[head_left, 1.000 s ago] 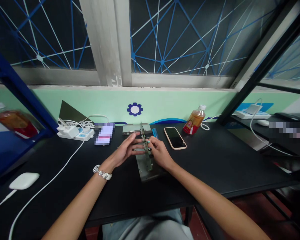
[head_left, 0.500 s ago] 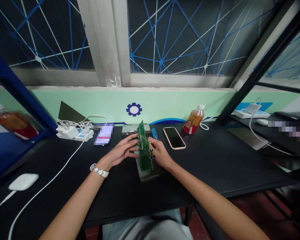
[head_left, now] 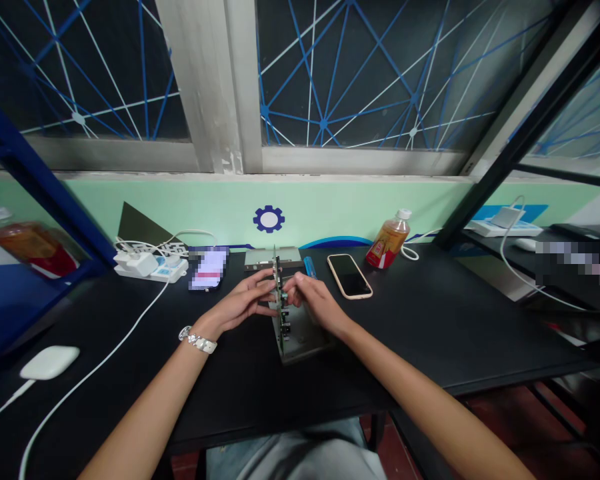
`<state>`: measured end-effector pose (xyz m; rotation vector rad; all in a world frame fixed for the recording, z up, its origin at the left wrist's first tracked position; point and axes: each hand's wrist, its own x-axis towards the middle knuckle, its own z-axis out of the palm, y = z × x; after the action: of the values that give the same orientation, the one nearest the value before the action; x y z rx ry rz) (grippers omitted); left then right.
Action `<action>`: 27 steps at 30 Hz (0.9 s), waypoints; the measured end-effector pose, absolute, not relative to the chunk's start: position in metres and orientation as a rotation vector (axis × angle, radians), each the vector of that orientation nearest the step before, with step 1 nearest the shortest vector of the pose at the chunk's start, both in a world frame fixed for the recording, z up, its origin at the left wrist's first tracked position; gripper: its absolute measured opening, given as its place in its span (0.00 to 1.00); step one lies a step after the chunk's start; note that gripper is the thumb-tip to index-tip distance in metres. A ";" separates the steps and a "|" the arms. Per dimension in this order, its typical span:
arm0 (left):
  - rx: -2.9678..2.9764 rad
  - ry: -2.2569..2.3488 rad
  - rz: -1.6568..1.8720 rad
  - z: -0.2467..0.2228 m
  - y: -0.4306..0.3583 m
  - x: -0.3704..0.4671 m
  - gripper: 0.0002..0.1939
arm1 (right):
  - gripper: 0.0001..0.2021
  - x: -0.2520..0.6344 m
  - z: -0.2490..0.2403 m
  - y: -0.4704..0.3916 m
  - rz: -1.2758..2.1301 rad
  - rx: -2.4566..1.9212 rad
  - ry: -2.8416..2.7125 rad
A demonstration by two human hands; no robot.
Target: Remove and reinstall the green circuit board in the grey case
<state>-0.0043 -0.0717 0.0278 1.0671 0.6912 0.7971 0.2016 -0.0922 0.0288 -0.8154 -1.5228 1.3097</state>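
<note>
Green circuit board point(head_left: 279, 308) stood on edge, approx. upright, seen nearly edge-on so comps on its faces hard to make out. Bottom edge sits on/against flat grey metal plate point(head_left: 303, 333) lying on black counter point(head_left: 430, 320), centre, just in front of person. Left hand point(head_left: 243, 301) pressed to board's left side, fingers pinching upper part; right hand point(head_left: 315, 301) on right side, fingertips meeting board near top. Both grasping the board betw. them. Exact finger contact hidden behind board edge and knuckles.

Silver wristwatch point(head_left: 197, 341) on left wrist. Forearms cut off at bottom of frame; grey clothing at lap only partly visible.

Behind board: second grey flat piece point(head_left: 267, 257), partly blocked by hands and board. Small blue object point(head_left: 309, 266) just right of it, too small to ID. Smartphone w/ pale case point(head_left: 349, 275) lying screen-up, dark, right of hands. Plastic bottle w/ amber liquid and white cap point(head_left: 391, 242) leaning further right, near wall. Blurred-out rectangular item point(head_left: 208, 269) left of hands, content not readable. White power strip w/ plugs point(head_left: 151, 264) beyond that, white cable point(head_left: 105, 363) running toward viewer, cut off at lower left. White rounded device point(head_left: 49, 361) at far left, near counter edge.

Another bottle point(head_left: 25, 243) at left edge, blurry. Neighbouring desk at right: partly cut off, part pixelated.
</note>
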 end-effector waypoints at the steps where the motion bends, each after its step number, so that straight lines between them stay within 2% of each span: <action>1: 1.081 0.695 0.781 0.030 -0.072 -0.006 0.28 | 0.27 0.206 0.032 -0.091 1.433 -0.801 -1.476; 3: 1.120 0.705 0.747 0.033 -0.072 -0.009 0.26 | 0.30 0.214 0.037 -0.092 1.600 -0.773 -1.418; 5: 1.166 0.728 0.725 0.033 -0.071 -0.011 0.23 | 0.27 0.220 0.041 -0.094 1.657 -0.762 -1.422; 11: 1.206 0.810 0.763 0.033 -0.067 -0.020 0.24 | 0.18 0.226 0.041 -0.094 1.614 -0.859 -1.410; 21: 1.194 0.705 0.797 0.041 -0.065 -0.036 0.25 | 0.20 0.230 0.031 -0.085 1.522 -0.983 -1.435; 27: 1.121 0.640 0.899 0.032 -0.067 -0.020 0.19 | 0.18 0.224 0.030 -0.089 1.537 -0.959 -1.530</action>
<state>-0.0199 -0.0671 0.0318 1.1213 0.6396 0.8990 0.2241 -0.0893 0.0299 -0.9593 -1.5305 1.5367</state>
